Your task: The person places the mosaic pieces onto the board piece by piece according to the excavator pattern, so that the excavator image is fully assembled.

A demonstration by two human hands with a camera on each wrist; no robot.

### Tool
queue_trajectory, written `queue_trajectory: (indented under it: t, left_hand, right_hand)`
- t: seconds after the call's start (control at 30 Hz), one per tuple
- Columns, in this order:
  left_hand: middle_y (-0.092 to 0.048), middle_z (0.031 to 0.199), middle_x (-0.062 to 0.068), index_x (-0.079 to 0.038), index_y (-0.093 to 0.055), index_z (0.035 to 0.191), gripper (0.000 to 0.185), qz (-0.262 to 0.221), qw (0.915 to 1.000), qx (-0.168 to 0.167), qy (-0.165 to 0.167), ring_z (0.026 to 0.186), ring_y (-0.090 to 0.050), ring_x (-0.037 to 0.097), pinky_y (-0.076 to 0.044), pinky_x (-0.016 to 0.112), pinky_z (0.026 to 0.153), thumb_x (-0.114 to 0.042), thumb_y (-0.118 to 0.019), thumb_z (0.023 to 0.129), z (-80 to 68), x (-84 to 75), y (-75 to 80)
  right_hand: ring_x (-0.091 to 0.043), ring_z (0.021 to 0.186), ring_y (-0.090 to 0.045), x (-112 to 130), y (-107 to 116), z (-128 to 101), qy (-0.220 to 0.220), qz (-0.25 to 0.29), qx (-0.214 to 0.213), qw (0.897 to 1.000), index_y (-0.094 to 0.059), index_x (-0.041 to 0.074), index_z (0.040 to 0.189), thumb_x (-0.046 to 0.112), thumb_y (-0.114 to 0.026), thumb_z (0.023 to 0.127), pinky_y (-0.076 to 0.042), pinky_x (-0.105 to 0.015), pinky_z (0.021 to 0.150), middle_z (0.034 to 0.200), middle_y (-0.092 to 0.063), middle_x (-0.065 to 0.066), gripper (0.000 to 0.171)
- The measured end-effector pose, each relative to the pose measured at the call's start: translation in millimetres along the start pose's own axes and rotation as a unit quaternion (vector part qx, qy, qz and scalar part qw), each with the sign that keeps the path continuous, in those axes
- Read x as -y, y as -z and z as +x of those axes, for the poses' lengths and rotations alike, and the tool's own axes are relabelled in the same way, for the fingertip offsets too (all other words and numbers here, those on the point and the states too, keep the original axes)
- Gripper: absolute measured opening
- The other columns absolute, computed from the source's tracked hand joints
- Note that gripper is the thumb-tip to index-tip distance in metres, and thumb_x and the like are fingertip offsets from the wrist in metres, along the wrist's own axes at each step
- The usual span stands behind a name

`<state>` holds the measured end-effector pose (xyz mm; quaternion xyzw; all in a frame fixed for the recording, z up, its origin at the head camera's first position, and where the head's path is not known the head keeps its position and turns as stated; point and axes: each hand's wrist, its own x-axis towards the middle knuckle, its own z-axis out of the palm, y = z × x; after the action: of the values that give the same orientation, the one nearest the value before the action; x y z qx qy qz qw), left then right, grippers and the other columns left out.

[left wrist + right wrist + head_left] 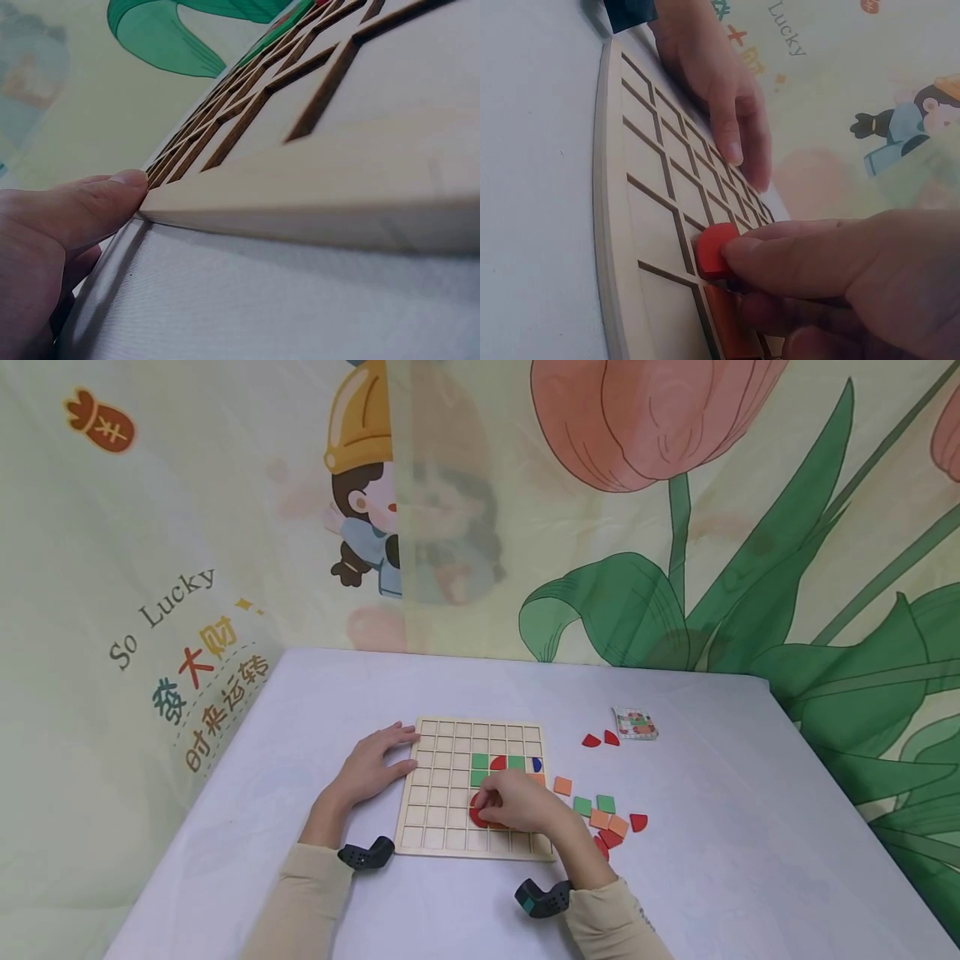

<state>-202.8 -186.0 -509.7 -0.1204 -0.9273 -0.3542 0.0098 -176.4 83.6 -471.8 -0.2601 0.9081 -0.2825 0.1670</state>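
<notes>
R hand (517,802) pinches red piece (716,250) on grid board (435,814) (L steadies).

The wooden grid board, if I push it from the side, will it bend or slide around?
The wooden grid board looks thick and rigid at its edge in the left wrist view, so it probably won't bend. It lies flat on the cloth-covered table, so it may slide. The left hand rests against its edge, likely steadying it.

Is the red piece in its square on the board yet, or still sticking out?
Still sticking out. The red piece stands tilted above the wooden board, pinched by the right hand, not lying flat in a square.
</notes>
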Motion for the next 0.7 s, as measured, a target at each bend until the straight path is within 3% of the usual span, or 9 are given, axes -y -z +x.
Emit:
queue_trajectory:
  t: [0.7]
  left_hand:
    - [-0.047, 0.146, 0.005, -0.014, -0.056, 0.132, 0.049, 0.010, 1.0000, 0.000, 0.003, 0.142, -0.032, 0.030, -0.024, 0.056, 0.115, -0.031, -0.067, 0.087, -1.0, -2.4, 0.1]
  right_hand:
    - [-0.005, 0.066, -0.052, 0.2, -2.9, 2.9, 0.018, -0.051, -0.018, 0.998, -0.063, 0.024, 0.073, 0.016, -0.075, 0.082, -0.046, -0.016, 0.060, 0.070, -0.058, 0.014, 0.016]
